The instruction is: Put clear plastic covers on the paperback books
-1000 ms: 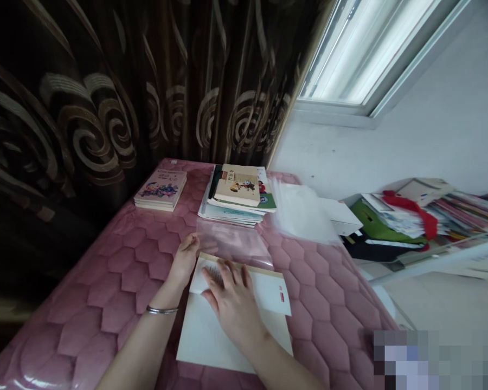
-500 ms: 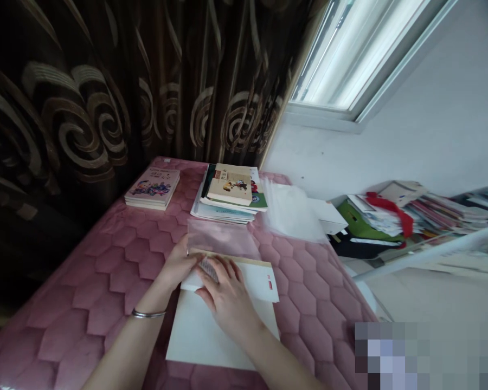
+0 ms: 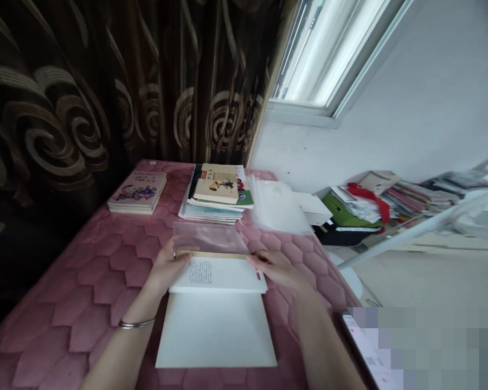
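Note:
An opened book (image 3: 228,273) lies before me, its block of pages folded toward the far side and a blank cream cover panel (image 3: 215,330) flat on the near side. Past its far edge extends a clear plastic book cover (image 3: 207,237). My left hand (image 3: 165,268) grips the book's far left corner, thumb on top of the page and fingers partly hidden behind. At the far right corner, my right hand (image 3: 278,268) pinches the edge of book and plastic. Whether the plastic covers the underside of the book cannot be seen.
Beyond are a small pile of pink-covered books (image 3: 138,190), a taller book stack (image 3: 217,189) and clear plastic sheets (image 3: 274,206). A phone (image 3: 364,346) is near the right edge of the pink padded surface (image 3: 85,281). Right stands a cluttered shelf (image 3: 390,208).
My right hand has slid from the middle of the page to the book's far right corner, uncovering the printed text. My left hand stays at the left corner. The view has shifted slightly right.

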Demonstrator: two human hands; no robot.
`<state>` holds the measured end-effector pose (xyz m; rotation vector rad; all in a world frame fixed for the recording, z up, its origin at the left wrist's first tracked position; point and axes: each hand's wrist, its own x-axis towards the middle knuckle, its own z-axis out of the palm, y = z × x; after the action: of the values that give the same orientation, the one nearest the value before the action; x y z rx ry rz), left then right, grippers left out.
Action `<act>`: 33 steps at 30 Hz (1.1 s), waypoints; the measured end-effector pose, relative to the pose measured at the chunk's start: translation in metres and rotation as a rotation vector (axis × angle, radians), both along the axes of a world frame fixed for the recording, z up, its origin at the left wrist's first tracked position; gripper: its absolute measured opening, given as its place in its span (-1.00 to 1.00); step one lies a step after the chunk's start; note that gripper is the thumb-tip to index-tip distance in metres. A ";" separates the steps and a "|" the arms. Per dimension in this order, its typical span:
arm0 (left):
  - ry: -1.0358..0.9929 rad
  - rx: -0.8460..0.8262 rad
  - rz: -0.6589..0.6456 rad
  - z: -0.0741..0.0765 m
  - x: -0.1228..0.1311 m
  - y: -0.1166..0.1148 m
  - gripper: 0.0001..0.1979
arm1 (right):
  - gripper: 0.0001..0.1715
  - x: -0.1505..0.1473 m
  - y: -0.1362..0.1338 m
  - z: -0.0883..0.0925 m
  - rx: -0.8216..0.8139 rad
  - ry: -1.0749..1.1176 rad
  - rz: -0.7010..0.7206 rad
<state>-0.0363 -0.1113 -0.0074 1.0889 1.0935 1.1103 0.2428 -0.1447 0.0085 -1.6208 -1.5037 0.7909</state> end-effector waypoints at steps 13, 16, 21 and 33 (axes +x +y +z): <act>-0.037 -0.030 0.005 0.006 0.000 -0.003 -0.39 | -0.46 -0.015 0.014 -0.023 -0.204 0.530 -0.024; -0.038 -0.044 -0.029 0.006 -0.002 -0.003 -0.38 | -0.44 -0.015 0.014 -0.024 -0.231 0.617 -0.006; 0.044 -0.022 0.026 0.001 -0.007 0.000 -0.38 | -0.48 -0.015 0.014 -0.020 -0.238 0.738 -0.004; 0.156 0.133 0.122 -0.007 -0.001 0.003 -0.49 | -0.13 -0.015 0.014 -0.010 -0.166 0.714 0.008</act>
<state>-0.0371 -0.1080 -0.0142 1.2435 1.2359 1.2243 0.2277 -0.1312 -0.0016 -1.2373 -0.9466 1.3504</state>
